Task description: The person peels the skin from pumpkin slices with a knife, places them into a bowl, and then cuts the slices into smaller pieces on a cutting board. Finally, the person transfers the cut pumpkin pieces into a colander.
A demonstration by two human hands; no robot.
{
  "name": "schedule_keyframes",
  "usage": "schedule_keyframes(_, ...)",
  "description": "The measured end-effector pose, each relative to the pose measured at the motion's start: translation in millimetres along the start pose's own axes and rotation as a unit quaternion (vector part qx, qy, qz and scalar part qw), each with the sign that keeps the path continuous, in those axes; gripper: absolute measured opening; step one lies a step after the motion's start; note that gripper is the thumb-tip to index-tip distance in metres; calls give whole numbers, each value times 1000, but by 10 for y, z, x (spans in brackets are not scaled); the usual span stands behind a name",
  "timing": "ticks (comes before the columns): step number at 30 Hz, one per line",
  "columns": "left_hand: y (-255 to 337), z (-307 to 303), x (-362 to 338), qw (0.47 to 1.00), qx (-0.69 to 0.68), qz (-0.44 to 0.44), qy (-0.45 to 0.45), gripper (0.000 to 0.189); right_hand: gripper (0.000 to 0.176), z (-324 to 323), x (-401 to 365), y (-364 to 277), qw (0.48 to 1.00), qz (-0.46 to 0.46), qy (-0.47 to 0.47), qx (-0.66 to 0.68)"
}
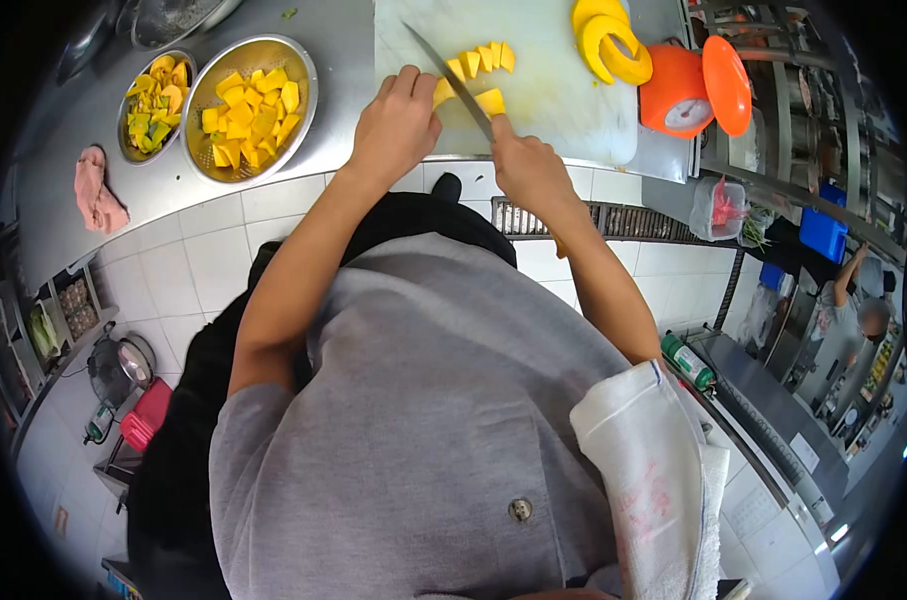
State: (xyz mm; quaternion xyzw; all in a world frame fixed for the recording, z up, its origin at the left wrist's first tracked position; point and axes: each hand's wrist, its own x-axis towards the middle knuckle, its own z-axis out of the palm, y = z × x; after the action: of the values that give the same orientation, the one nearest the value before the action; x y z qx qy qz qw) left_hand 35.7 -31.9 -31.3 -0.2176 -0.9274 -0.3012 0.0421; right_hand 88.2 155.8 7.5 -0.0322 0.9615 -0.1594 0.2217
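Note:
My right hand [527, 172] is closed around the handle of a long knife [454, 83], whose blade slants up and left over the white cutting board [559, 125]. At the blade's left side, my left hand [398, 125] has bent fingers beside a yellow piece [442, 92], and whether it grips that piece is unclear. Another yellow chunk [491, 101] lies right of the blade. Several cut pieces [486, 58] form a row farther back. Curved yellow slices [614, 45] rest at the board's back right.
A perforated metal bowl [310, 100] of yellow cubes and a smaller bowl [122, 130] of scraps stand left. A pink cloth [98, 190] lies near the counter edge. An orange scale [674, 90] stands right of the board. Another person [854, 308] is at far right.

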Motion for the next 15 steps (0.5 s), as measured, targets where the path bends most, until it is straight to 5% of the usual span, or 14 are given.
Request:
schedule_keyframes(3,-121,43,78,997,15,70,18,30,31,-169,-160,-46,1000,12,-2,-21)
schedule_keyframes(15,-122,23,27,999,4,50,18,31,26,270,-13,-134,998,-29,41,-40)
